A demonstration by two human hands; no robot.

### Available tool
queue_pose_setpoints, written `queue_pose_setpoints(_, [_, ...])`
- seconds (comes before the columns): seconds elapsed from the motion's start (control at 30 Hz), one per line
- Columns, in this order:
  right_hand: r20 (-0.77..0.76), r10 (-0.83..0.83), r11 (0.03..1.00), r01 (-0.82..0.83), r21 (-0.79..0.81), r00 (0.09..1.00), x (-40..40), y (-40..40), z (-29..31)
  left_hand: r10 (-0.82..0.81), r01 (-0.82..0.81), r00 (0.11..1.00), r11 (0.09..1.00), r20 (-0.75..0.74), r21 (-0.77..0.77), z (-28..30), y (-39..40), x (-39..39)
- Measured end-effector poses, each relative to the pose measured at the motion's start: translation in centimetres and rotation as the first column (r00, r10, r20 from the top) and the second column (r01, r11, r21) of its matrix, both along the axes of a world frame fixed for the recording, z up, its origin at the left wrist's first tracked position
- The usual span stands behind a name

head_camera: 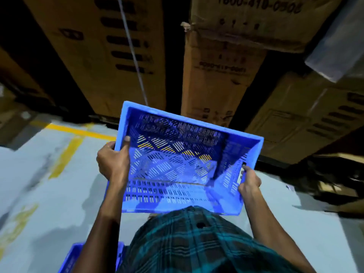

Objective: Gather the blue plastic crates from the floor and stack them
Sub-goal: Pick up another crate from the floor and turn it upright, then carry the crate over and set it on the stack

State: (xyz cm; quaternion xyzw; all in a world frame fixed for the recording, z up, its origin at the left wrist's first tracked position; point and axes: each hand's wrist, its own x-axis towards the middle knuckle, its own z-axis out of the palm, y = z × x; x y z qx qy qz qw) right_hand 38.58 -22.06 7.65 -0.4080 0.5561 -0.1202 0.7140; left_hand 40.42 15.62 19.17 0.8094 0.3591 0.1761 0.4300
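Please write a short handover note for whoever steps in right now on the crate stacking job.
Left hand: gripping the left rim of the blue crate, thumb over the edge.
Right hand: gripping its right side at the handle slot.
The crate is empty, tilted, held off the grey floor at waist height.
A second blue crate sits low at the person's left, partly hidden.
Done: one crate picked up. Left: set it on the other crate, probably; other crates not in view.

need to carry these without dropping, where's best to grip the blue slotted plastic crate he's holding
By its two short ends, one hand from each side: the blue slotted plastic crate has a thick rim the left hand clamps, and a handle slot where the right hand hooks in.
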Motion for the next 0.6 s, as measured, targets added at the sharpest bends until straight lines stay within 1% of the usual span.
queue_pose_setpoints(0.13, [0.102,0.031,0.999,-0.031,-0.008,0.994,2.5,1.2,0.9,0.044,-0.039,0.997,0.996,0.069,-0.083,-2.4,2.6,-0.6])
queue_pose_setpoints(0.2, [0.153,0.062,0.998,-0.063,0.001,0.986,3.6,2.5,1.2,0.042,-0.032,0.994,0.995,0.101,-0.092,-3.1,3.8,0.0])
queue_pose_setpoints(0.27, [0.169,0.079,0.997,-0.08,-0.003,0.982,4.7,3.8,1.5,0.034,-0.023,0.993,0.995,0.112,-0.096,-3.6,5.0,1.5])
queue_pose_setpoints(0.37, [0.154,0.083,0.997,-0.083,-0.004,0.985,6.3,5.6,1.2,0.006,0.003,0.996,0.995,0.091,-0.096,-4.6,6.7,4.6])
queue_pose_setpoints(0.47, [0.102,0.028,0.999,-0.026,-0.026,0.994,8.4,7.1,0.0,-0.041,0.046,0.998,0.993,0.052,-0.107,-6.1,8.7,8.9])
queue_pose_setpoints(0.6, [0.014,-0.002,0.998,0.003,-0.06,1.0,11.4,9.5,-1.2,-0.13,0.127,0.991,0.987,-0.03,-0.1,-8.2,11.8,14.5])
